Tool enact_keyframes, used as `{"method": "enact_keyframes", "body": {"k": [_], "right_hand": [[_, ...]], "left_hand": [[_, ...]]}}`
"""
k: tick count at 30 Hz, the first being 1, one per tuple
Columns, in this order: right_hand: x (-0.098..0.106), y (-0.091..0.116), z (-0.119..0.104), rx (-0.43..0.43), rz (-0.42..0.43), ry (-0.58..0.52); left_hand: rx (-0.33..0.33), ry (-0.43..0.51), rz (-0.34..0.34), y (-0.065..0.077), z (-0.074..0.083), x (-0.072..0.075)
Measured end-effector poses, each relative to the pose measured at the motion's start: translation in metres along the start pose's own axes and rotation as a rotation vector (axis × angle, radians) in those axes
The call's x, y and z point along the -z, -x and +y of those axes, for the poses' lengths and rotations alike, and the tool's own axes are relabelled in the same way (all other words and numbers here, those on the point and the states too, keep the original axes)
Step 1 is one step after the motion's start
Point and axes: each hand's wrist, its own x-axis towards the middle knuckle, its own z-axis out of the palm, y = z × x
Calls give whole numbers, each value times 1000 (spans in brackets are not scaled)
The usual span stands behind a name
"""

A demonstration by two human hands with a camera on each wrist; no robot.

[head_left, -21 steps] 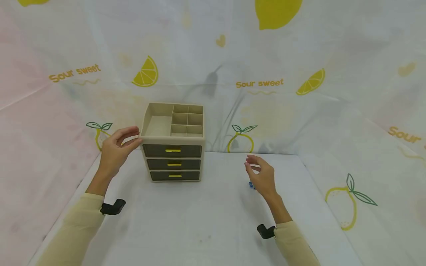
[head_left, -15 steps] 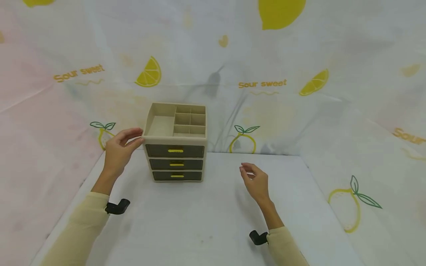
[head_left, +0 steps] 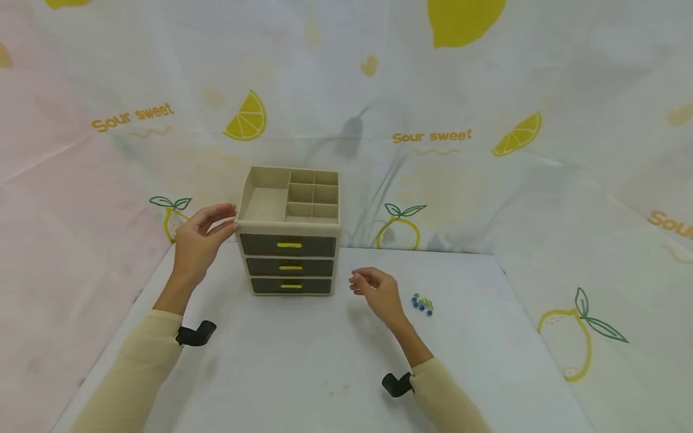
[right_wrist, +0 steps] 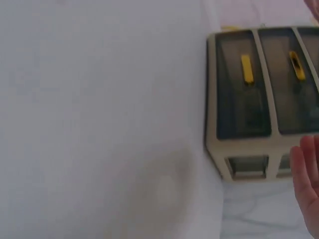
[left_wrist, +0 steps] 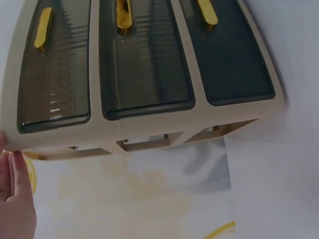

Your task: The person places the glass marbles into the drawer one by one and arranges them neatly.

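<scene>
A beige desk organizer (head_left: 316, 224) with dark, see-through drawers and yellow handles stands at the back of the white table. At its upper left corner, my left hand (head_left: 196, 246) touches the edge with its fingertips. In the left wrist view those fingers (left_wrist: 20, 179) lie fairly straight against the casing. My right hand (head_left: 381, 297) hovers over the table, right of the drawers, its fingers loosely bent and nothing visible between them. Part of this hand (right_wrist: 309, 184) shows at the edge of the right wrist view, overlapping the organizer's side.
Several small blue and yellow-green marbles (head_left: 422, 304) lie on the table (head_left: 303, 361) to the right of the right hand. The organizer's top has an open tray section and small compartments. A lemon-printed sheet (head_left: 357, 180) hangs behind and along the sides.
My right hand has moved left from over the marbles toward the organizer, uncovering them. My left hand stays at the organizer's corner. The head view has shifted slightly.
</scene>
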Motion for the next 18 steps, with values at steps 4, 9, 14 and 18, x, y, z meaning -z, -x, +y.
{"method": "enact_keyframes", "body": {"k": [4, 9, 14, 18], "right_hand": [[-40, -7, 4, -140, -188, -162], [-83, -19, 18, -298, -281, -285], [-107, -27, 19, -389, -272, -411], [-116, -30, 15, -447, -260, -490]], "left_hand": [[-4, 18, -1, 0, 0, 1], [-8, -9, -22, -2, 2, 3], [-14, -105, -83, -4, 13, -3], [-13, -149, -79, -3, 23, -7]]}}
